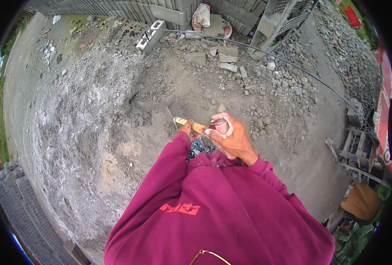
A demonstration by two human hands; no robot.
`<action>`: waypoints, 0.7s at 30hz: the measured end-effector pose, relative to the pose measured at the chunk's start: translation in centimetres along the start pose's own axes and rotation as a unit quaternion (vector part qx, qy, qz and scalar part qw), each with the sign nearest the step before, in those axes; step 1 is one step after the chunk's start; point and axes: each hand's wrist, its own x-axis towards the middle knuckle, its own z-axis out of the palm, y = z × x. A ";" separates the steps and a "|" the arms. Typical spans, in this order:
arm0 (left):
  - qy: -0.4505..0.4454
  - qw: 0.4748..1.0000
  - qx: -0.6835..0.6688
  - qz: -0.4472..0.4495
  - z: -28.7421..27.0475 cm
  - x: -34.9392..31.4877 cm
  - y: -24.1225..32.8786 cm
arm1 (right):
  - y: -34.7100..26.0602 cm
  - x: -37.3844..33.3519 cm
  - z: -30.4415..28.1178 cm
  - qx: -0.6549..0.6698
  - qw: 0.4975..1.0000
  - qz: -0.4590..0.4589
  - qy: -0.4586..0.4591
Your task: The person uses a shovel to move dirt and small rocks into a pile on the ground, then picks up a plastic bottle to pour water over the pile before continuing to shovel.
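Note:
In front of my chest, my left hand (pixel 189 129) is closed around the wooden handle (pixel 198 128) of a tool. Its flat grey metal blade (pixel 174 110) points away to the far left and looks like a trowel's. My right hand (pixel 234 138) is closed around a small rounded pinkish-red object (pixel 221 126), whose kind I cannot make out. The right thumb lies at the near end of the wooden handle. Pale dust or paste coats parts of the right fingers. Both forearms are in maroon sleeves.
Grey gravelly sand (pixel 85 110) spreads on the left. Broken blocks (pixel 228 55) and stones lie ahead, near a hollow concrete block (pixel 151 36). A dark cable (pixel 288 65) crosses the far right. Stacked grey pavers (pixel 24 207) stand lower left; a wooden frame (pixel 358 148) sits right.

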 end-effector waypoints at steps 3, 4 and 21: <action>0.009 1.000 0.007 0.009 -0.3 0.2 0.6 | 0.1 0.7 0.5 0.010 0.999 -0.027 0.033; -0.005 1.000 0.016 -0.002 -0.5 0.3 0.9 | 0.0 1.0 0.3 -0.011 0.999 -0.032 0.035; 0.106 0.994 -0.020 0.000 1.4 -0.4 0.9 | -1.2 2.4 -0.2 0.012 0.998 -0.017 -0.057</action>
